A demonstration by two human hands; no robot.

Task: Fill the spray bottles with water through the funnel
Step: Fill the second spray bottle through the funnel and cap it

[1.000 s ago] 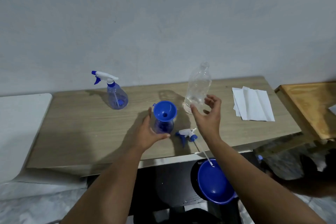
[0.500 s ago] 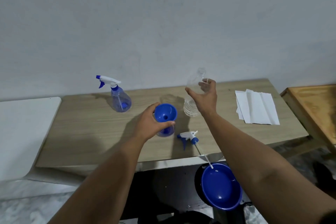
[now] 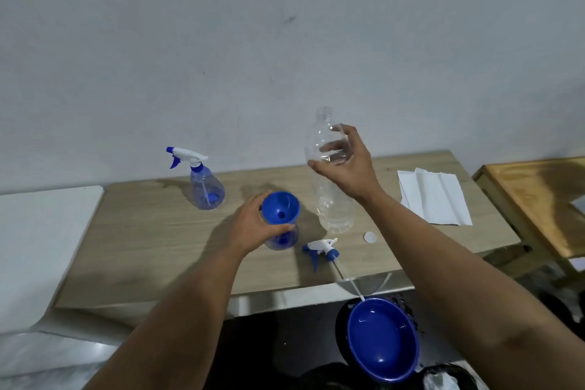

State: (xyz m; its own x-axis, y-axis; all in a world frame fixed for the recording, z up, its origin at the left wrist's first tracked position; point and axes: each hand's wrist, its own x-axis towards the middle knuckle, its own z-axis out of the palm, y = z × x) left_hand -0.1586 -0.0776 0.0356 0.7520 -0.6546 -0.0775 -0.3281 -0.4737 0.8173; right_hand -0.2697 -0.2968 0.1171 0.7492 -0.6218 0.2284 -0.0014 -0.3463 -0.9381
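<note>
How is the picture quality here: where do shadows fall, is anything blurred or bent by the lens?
Head view: soft light; the left hand throws a dark shadow leftward on the table. The clear bottle, held by the right hand, looks slightly smeared. The wide lens bends the table's edges; the blue bowl stays fairly sharp.

No readable text, label, brand, number or sign shows anywhere; the clear water bottle (image 3: pixel 332 196) and the spray bottles carry no legible print.
</note>
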